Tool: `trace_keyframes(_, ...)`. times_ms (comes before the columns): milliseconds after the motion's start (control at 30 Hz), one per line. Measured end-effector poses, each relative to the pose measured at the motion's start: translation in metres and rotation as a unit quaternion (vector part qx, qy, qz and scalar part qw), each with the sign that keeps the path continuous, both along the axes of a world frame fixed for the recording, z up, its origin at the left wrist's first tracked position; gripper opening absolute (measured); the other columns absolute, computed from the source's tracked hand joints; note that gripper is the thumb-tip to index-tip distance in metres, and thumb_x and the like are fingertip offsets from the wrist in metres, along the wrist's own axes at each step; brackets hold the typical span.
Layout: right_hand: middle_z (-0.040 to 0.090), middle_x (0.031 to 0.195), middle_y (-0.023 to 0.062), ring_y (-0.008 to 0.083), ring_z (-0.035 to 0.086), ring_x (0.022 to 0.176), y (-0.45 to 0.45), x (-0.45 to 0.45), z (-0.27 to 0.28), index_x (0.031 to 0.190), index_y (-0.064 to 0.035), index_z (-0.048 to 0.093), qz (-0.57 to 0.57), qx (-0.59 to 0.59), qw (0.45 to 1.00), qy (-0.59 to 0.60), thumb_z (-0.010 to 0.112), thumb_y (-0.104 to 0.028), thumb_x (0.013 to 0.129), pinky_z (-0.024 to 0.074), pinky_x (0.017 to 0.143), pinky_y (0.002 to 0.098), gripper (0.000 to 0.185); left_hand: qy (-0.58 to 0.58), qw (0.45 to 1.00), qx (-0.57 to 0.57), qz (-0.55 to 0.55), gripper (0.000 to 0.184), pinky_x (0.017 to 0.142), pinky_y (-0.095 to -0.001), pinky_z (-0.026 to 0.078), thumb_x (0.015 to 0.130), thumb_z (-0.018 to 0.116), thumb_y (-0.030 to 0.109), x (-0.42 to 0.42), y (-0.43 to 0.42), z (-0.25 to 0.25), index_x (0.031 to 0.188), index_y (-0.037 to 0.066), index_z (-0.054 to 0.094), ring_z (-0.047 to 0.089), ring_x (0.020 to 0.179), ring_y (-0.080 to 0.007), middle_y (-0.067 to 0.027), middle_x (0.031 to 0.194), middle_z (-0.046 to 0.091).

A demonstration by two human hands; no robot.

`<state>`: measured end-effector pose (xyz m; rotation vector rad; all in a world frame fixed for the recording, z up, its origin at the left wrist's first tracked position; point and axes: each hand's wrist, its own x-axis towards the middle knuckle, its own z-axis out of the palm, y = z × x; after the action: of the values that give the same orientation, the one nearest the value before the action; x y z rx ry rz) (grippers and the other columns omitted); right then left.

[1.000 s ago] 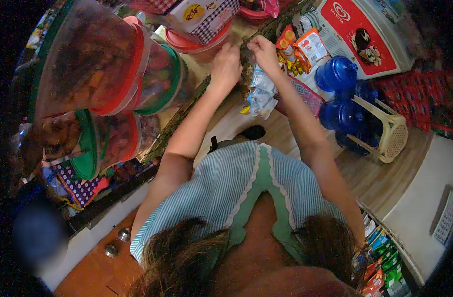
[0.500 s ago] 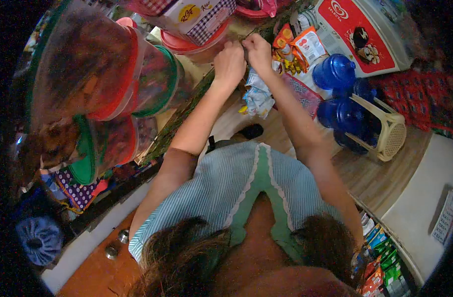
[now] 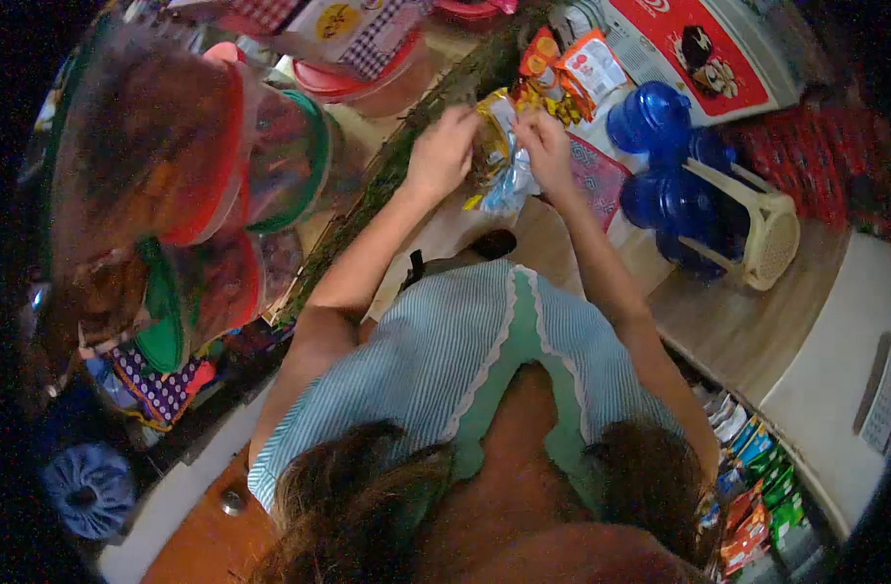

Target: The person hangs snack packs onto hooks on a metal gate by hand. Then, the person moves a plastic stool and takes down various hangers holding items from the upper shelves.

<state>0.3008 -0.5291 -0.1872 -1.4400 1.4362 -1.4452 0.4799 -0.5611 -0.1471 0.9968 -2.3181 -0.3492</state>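
My left hand [image 3: 442,154] is closed at the left edge of a bunch of yellow and silver-blue packets [image 3: 504,161], near the edge of the counter. At the right edge of the same bunch, my right hand [image 3: 546,146] has its fingers pinched together. The bunch hangs between and below both hands. What exactly each set of fingertips grips is too small and blurred to tell. Orange packets [image 3: 594,73] hang just beyond my right hand.
Stacked clear tubs with red and green lids [image 3: 314,161] stand at the left. Blue water jugs [image 3: 650,119] and an upturned beige stool [image 3: 775,238] are at the right, below a white and red freezer [image 3: 694,49]. Colourful packets [image 3: 757,487] hang at lower right.
My hands have moved apart and slightly down. The packet bunch now shows yellow packets between them. The whole view has shifted a little.
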Motion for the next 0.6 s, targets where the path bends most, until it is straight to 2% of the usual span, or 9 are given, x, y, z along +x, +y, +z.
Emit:
trace_keyframes(100,0.047,0.069,0.0068,0.0173,0.047,0.067,0.05,-0.016,-0.013,0.075,-0.0023,0.05,-0.027,0.014,0.999,-0.009,0.053,-0.007,0.079,0.039,0.061,0.0292,0.007,-0.075,0.961,0.247,-0.1,0.035,0.083,-0.0399,0.043,0.079,0.052,0.013,-0.014,0.015,-0.025,0.113,0.004,0.051,0.051,0.099,-0.0377,-0.0187,0.116,0.048)
trace_keyframes(167,0.046,0.074,0.0022,0.0112,0.045,0.069,0.087,-0.02,-0.011,0.075,-0.0041,0.048,-0.088,0.006,0.996,-0.028,0.051,-0.006,0.08,0.0392,0.062,0.0259,0.006,-0.002,0.925,0.335,-0.176,0.035,0.089,-0.0371,0.04,0.088,0.043,0.025,-0.036,0.03,-0.049,0.112,0.0,0.051,0.051,0.105,-0.0325,-0.018,0.112,0.054)
trace_keyframes(200,0.046,0.077,0.004,0.0152,0.046,0.074,0.099,-0.036,-0.045,0.077,-0.0047,0.049,-0.041,0.02,0.995,-0.089,0.05,-0.007,0.08,0.04,0.067,0.029,0.004,-0.023,0.898,0.383,-0.215,0.045,0.1,-0.0332,0.029,0.089,0.043,0.029,-0.051,0.032,-0.067,0.123,0.0,0.044,0.041,0.119,-0.0268,-0.016,0.125,0.046)
trace_keyframes(233,0.048,0.08,0.006,0.0194,0.048,0.076,0.119,-0.042,-0.027,0.079,-0.0044,0.051,-0.109,0.016,0.99,0.089,0.05,-0.009,0.081,0.0408,0.07,0.0309,0.006,-0.018,0.854,0.469,-0.225,0.047,0.104,-0.0319,0.023,0.09,0.042,0.029,-0.068,0.041,-0.08,0.127,0.0,0.04,0.032,0.126,-0.025,-0.0145,0.133,0.038)
trace_keyframes(267,0.05,0.08,0.0079,0.0222,0.05,0.076,0.135,-0.045,-0.006,0.08,-0.0032,0.052,-0.118,-0.024,0.99,0.077,0.051,-0.012,0.082,0.0415,0.071,0.0321,0.009,0.058,0.802,0.517,-0.295,0.047,0.105,-0.0314,0.019,0.091,0.038,0.03,-0.08,0.045,-0.114,0.127,0.0,0.039,0.027,0.128,-0.0243,-0.0136,0.137,0.033)
trace_keyframes(300,0.051,0.079,0.0087,0.0228,0.051,0.076,0.151,-0.041,0.021,0.082,-0.0031,0.053,-0.166,-0.016,0.983,0.073,0.052,-0.014,0.083,0.0418,0.071,0.032,0.011,0.054,0.789,0.517,-0.327,0.046,0.102,-0.0308,0.025,0.093,0.033,0.03,-0.095,0.051,-0.138,0.125,-0.002,0.041,0.035,0.123,-0.0228,-0.0118,0.132,0.04)
trace_keyframes(367,0.051,0.077,0.0086,0.0233,0.051,0.076,0.185,-0.042,0.052,0.081,-0.0033,0.052,-0.236,0.07,0.966,0.073,0.052,-0.015,0.083,0.0418,0.071,0.033,0.012,0.021,0.644,0.698,-0.312,0.045,0.097,-0.0302,0.03,0.094,0.028,0.029,-0.123,0.068,-0.147,0.122,-0.003,0.044,0.041,0.115,-0.0186,-0.0089,0.125,0.044)
trace_keyframes(467,0.05,0.075,0.0088,0.0233,0.05,0.073,0.228,-0.05,0.051,0.079,-0.0037,0.051,-0.349,0.025,0.936,0.036,0.052,-0.016,0.083,0.0414,0.067,0.0342,0.013,-0.092,0.605,0.68,-0.403,0.048,0.093,-0.0303,0.033,0.095,0.025,0.031,-0.172,0.099,-0.128,0.12,-0.003,0.046,0.044,0.109,-0.0159,-0.007,0.12,0.046)
trace_keyframes(600,0.048,0.077,0.0103,0.0271,0.047,0.077,0.293,-0.059,0.08,0.081,-0.0039,0.049,-0.526,0.026,0.82,0.226,0.054,-0.015,0.081,0.0387,0.07,0.0358,0.011,-0.124,0.546,0.641,-0.525,0.048,0.093,-0.0303,0.033,0.094,0.025,0.032,-0.223,0.163,-0.108,0.118,-0.003,0.047,0.044,0.109,-0.0178,-0.0079,0.12,0.047)
